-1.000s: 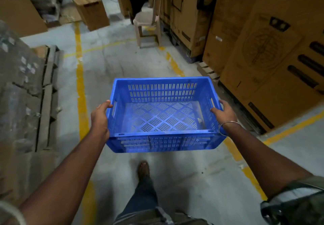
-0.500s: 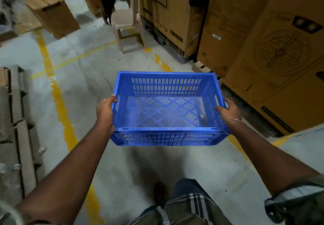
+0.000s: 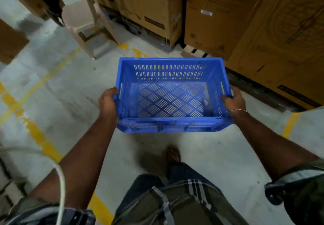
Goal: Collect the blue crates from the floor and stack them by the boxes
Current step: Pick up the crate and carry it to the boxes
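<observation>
Only the head cam here. Writing first: the boxes (image 3: 263, 23) on the far right have a small white label (image 3: 206, 12) and dark printed marks plus a big round line drawing, but it's all too blurry to read, so no brand I can make out. The crate (image 3: 171, 95) itself shows no lettering, just blue plastic with slotted walls and a diamond-pattern slotted bottom, nothing inside. It's held up off the floor (image 3: 61, 93), roughly level, in the middle of the shot, right in front of the boxes and out past the person's foot (image 3: 172, 154). Left hand (image 3: 107, 102) grips the crate's left side, fingers curled over the rim by the handle slot. Right hand (image 3: 234, 99) grips the right side the same way, thumb hooked over the rim, with a thin metal bangle (image 3: 238, 111) on that wrist. So the crate sits squarely between the two hands, arms stretched forward. Yellow lines (image 3: 35, 132) run across the floor on the left, a plastic chair (image 3: 84, 23) stands far left of the boxes, and a pale cable (image 3: 59, 181) dangles near left.
</observation>
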